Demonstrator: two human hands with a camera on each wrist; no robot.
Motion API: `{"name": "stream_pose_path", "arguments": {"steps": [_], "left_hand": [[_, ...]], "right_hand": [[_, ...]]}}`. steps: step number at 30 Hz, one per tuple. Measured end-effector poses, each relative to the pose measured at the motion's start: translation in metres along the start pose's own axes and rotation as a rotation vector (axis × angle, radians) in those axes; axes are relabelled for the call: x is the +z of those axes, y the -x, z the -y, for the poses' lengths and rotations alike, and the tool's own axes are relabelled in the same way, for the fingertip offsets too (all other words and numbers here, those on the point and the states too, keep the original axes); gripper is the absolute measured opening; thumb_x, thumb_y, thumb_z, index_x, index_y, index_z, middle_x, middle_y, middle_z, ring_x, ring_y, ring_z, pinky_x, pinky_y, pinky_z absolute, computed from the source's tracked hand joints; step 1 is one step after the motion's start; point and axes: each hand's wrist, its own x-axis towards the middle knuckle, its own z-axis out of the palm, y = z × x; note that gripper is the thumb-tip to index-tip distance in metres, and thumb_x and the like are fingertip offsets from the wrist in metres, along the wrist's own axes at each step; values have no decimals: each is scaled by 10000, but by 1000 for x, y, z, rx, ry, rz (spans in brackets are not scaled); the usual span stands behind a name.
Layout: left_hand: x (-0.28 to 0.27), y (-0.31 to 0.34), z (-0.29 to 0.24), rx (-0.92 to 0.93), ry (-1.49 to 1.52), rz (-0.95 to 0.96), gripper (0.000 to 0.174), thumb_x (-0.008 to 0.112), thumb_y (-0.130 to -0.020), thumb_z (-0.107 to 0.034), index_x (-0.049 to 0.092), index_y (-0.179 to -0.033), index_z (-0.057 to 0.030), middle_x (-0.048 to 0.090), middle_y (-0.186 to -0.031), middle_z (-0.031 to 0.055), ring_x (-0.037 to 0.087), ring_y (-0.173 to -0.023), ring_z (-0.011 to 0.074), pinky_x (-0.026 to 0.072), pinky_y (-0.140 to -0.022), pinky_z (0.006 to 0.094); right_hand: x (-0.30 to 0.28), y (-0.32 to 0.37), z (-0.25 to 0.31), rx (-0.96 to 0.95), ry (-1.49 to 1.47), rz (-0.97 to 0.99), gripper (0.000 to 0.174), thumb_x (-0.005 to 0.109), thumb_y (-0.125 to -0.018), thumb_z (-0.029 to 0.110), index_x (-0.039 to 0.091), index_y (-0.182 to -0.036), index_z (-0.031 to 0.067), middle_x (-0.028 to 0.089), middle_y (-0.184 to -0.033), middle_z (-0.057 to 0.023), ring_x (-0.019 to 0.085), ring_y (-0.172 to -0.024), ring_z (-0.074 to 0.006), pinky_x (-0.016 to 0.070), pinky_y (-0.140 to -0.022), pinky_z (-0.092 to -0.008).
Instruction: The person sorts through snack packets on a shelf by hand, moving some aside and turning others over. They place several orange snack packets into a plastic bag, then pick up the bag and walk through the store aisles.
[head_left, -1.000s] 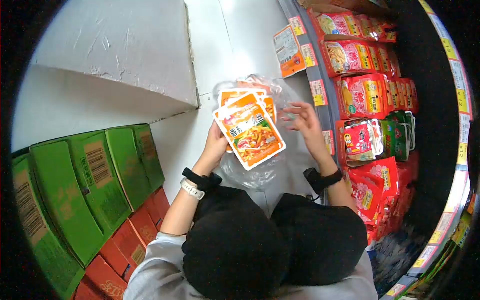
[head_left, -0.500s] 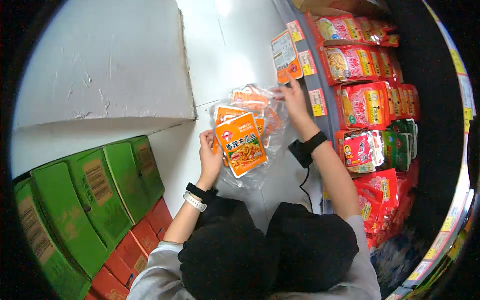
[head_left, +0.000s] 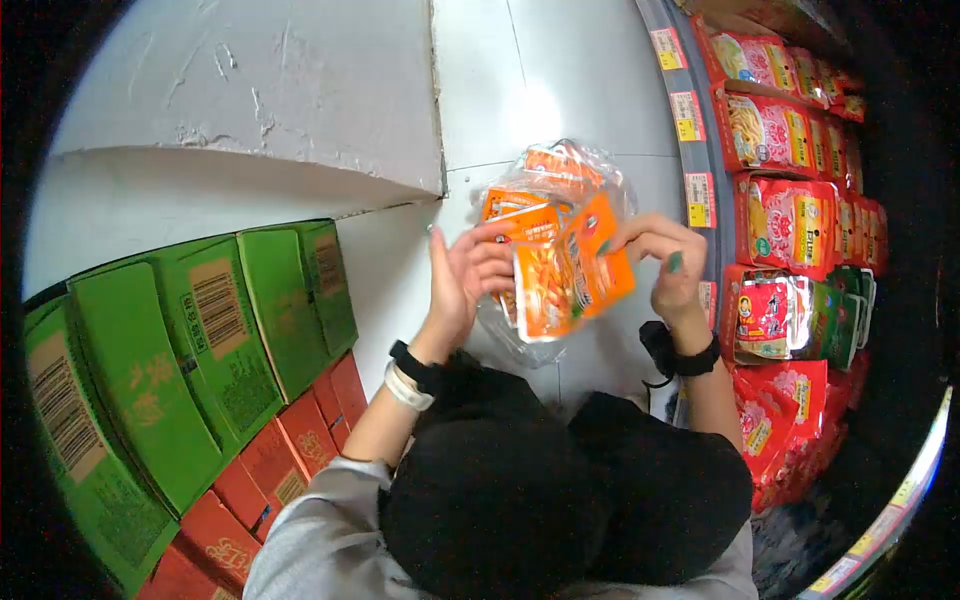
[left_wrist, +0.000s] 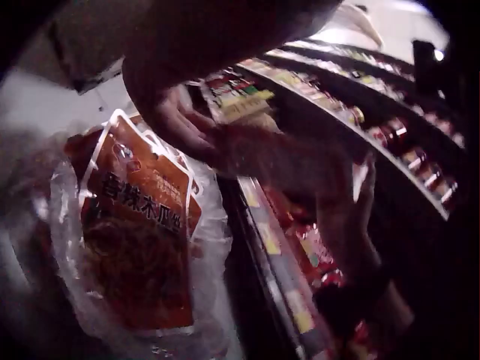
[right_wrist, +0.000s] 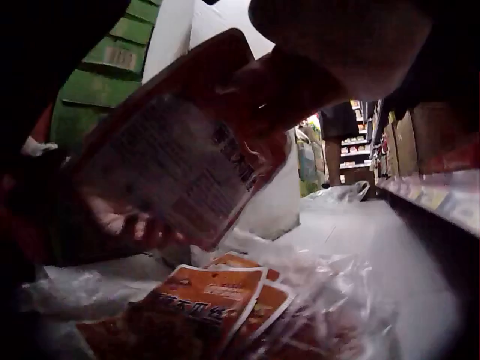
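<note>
OK, right hand [head_left: 668,258] has one orange packet [head_left: 565,280], pinched near its upper-right corner, fingers bent over the edge. Left hand [head_left: 465,275] is released: fingers extended, palm turned toward the packet's left side. Can't tell if its fingertips touch. Packet is tilted, in the air between both hands, slightly blurred. Food-photo side shows in head view; right wrist view gets the back, with a pale text panel.

Each wrist has a black strap [head_left: 418,372]; left also wears a pale band [head_left: 405,390].

Below the packet: more orange packets [head_left: 522,222], loosely overlapping, with a crumpled clear plastic bag [head_left: 625,190] around them. Left wrist view shows one of these face-up, dark lettering. At the far end, packets sit under the plastic. Bag is on the white floor [head_left: 400,270], just ahead of the person's black-clad knees [head_left: 490,480].

Right side: grey shelf edge [head_left: 697,157] with price tags [head_left: 688,116], rows of red packets [head_left: 785,225] behind.

Left side: green cartons [head_left: 215,320], red cartons [head_left: 285,450] alongside, grey pillar [head_left: 260,90] beyond.
</note>
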Motion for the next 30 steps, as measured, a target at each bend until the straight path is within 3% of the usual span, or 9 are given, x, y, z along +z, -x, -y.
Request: {"name": "stream_pose_path", "arguments": {"steps": [3,6,9,12,19,21,24,26,30], "left_hand": [[4,-2,-9,-377,24,311,478,400,-931,-391,472,-1179,11,581,-855,104,621,-650,168,522,-559,264],[0,4,13,-518,-315,393,362,650,-790,-55,501,-1116,-2,569,-801,58,620,-650,140,527,-560,240],[0,12,38,-400,-140,178,321,670,-743,10,501,-1016,0,550,-776,49,619,-666,143,541,-580,257],[2,21,64,-260,-199,50,298,672,-703,65,470,-908,-13,531,-759,44,603,-665,127,548,-599,264],[8,29,68,-111,-80,-9,252,624,-787,32,396,-862,-46,520,-776,41,604,-692,110,526,-563,227],[4,26,53,-216,-276,177,239,604,-823,-17,377,-895,-43,524,-791,55,611,-662,129,495,-534,221],[3,23,40,102,-749,-101,307,603,-820,-65,376,-1020,-12,514,-925,103,564,-802,152,468,-661,273],[-3,19,38,362,-1011,-402,515,606,-779,-59,331,-1204,33,477,-1042,125,487,-905,169,427,-803,306],[-7,10,55,250,-669,-159,586,550,-760,15,300,-1289,36,469,-1063,142,504,-911,194,442,-776,282]], "right_hand": [[21,-1,-19,-68,13,4,447,476,-875,358,544,-635,-14,632,-805,-120,615,-726,-238,475,-691,-308],[43,8,-31,116,-109,57,312,517,-849,261,553,-709,-16,614,-922,-138,599,-845,-223,469,-732,-306],[65,27,-48,266,-174,37,286,529,-840,247,524,-989,2,531,-1144,-158,548,-995,-215,466,-795,-323],[82,44,-42,494,-387,-88,592,544,-853,280,234,-1311,68,334,-1344,-151,493,-1093,-264,414,-925,-368],[77,81,-35,663,-423,-112,700,660,-789,176,246,-1328,9,463,-1249,-150,487,-1126,-216,390,-943,-334],[76,86,-45,712,-225,-171,554,671,-778,173,409,-1227,-16,578,-1090,-125,561,-1009,-176,446,-864,-323],[62,92,-67,972,-205,-211,303,654,-782,122,572,-1027,-37,636,-911,-90,602,-840,-129,478,-756,-274],[60,85,-57,883,-246,-197,307,653,-782,118,568,-1038,-29,626,-932,-82,596,-842,-136,472,-765,-276],[73,88,-69,559,25,-166,350,656,-767,109,548,-1077,-13,549,-1083,-103,541,-996,-200,421,-872,-324]]}}
